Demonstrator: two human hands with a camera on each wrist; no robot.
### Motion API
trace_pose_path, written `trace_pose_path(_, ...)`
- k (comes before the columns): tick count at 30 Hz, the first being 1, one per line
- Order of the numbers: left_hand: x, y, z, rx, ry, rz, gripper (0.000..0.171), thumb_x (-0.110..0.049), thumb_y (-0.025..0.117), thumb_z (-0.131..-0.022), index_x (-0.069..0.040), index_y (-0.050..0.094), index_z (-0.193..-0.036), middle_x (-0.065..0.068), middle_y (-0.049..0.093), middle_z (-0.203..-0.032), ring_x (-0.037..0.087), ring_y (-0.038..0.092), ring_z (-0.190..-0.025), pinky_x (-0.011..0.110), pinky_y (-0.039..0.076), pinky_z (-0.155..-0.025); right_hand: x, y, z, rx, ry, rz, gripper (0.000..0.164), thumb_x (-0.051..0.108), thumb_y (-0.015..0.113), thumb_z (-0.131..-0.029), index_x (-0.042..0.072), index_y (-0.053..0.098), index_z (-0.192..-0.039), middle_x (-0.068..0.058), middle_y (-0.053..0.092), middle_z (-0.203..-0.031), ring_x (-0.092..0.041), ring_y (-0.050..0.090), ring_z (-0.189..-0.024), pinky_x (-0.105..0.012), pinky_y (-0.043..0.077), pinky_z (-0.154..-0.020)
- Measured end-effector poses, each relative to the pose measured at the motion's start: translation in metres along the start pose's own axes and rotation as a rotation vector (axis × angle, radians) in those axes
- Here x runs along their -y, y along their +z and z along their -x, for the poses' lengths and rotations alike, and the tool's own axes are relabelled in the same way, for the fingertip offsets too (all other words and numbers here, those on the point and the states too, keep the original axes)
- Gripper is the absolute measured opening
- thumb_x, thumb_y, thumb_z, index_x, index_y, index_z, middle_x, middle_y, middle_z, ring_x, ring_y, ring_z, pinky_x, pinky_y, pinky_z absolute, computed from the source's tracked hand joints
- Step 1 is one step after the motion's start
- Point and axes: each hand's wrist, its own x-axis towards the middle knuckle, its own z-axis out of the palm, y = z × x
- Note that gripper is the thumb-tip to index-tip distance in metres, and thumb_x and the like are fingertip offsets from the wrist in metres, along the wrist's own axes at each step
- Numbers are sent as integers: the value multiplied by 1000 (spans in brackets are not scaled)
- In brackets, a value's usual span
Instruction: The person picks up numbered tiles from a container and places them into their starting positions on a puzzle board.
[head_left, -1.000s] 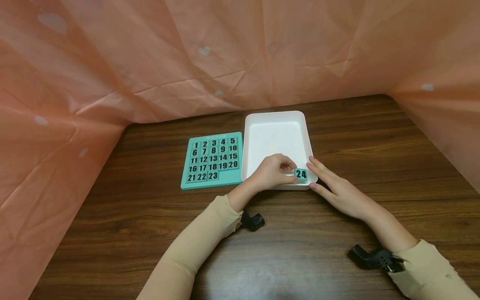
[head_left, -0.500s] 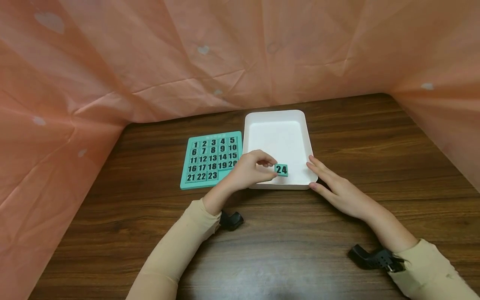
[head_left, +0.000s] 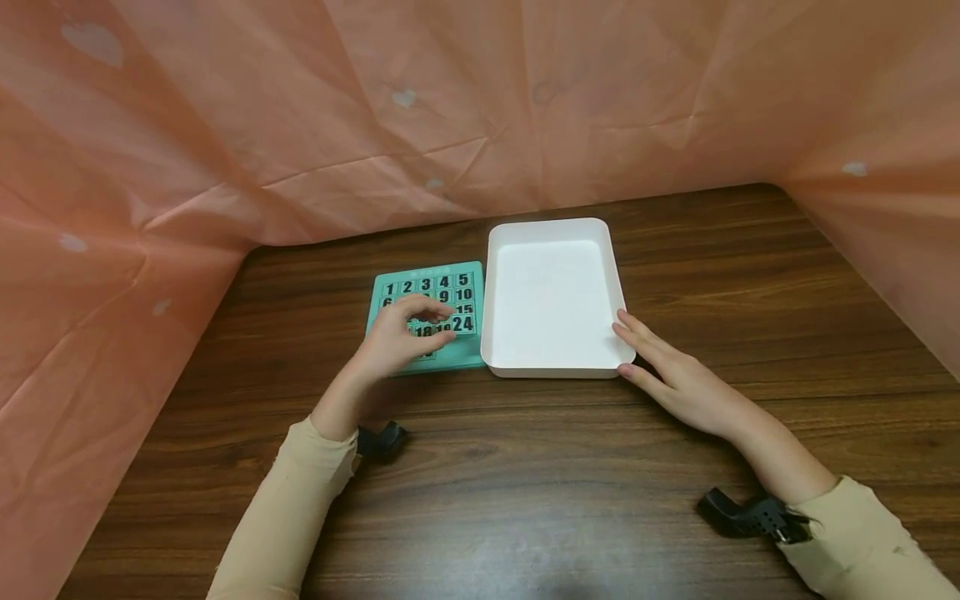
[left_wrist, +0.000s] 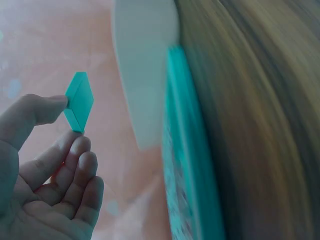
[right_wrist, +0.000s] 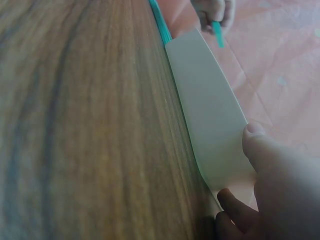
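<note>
My left hand (head_left: 396, 340) pinches a teal number tile (head_left: 462, 324) marked 24 between thumb and fingertips, above the teal number board (head_left: 457, 360). In the left wrist view the tile (left_wrist: 79, 102) is tilted, well apart from the board's edge (left_wrist: 186, 125). Numbered tiles lie in rows on the board, and the hand hides several of them. My right hand (head_left: 686, 387) touches the near right corner of a white tray (head_left: 558, 372) with its fingers fairly straight. The right wrist view has the thumb (right_wrist: 257, 145) against the tray's rim.
The tray stands directly right of the board on a dark wood table (head_left: 525, 467). Pink cloth (head_left: 480, 108) hangs behind the table and at both sides. Each wrist carries a black camera mount, such as the right mount (head_left: 750, 517).
My left hand has carried the 24 tile leftward from over the tray's near right corner to above the number board. The right hand has stayed at the tray's corner.
</note>
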Motion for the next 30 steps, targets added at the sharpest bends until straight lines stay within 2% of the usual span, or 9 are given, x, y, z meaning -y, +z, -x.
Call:
trace_pose_path(5, 15, -7, 9, -6, -42, -38, 28, -18, 76, -82, -5, 70, -106, 5, 64, -103, 23, 58, -95, 45, 48, -85, 0, -1, 1, 1, 11, -2, 60, 28, 50, -100, 21, 23, -153, 3, 9, -159, -32, 21, -141, -59, 29, -103)
trace_pose_path(9, 23, -5, 11, 26, -35, -63, 28, -18, 77, -82, -5, 70, -106, 6, 64, -103, 24, 59, -96, 43, 48, -85, 0, -1, 1, 6, 18, 0, 59, 29, 50, -101, 21, 23, -153, 4, 9, -159, -32, 20, -141, -59, 28, -103)
trace_pose_path(18, 30, -3, 10, 68, -5, -153, 26, -16, 77, -81, -4, 71, -104, 7, 64, -100, 23, 59, -94, 38, 49, -83, 1, -1, 1, 17, 14, -5, 59, 30, 49, -101, 21, 22, -153, 3, 9, -159, -33, 19, -141, -61, 28, -102)
trace_pose_path(30, 33, -2, 9, 112, 9, -245, 25, -15, 78, -80, -4, 72, -101, 7, 61, -98, 22, 56, -92, 40, 49, -81, 1, 0, 1, 5, 15, -4, 59, 29, 49, -101, 21, 23, -153, 2, 11, -159, -33, 20, -141, -61, 28, -102)
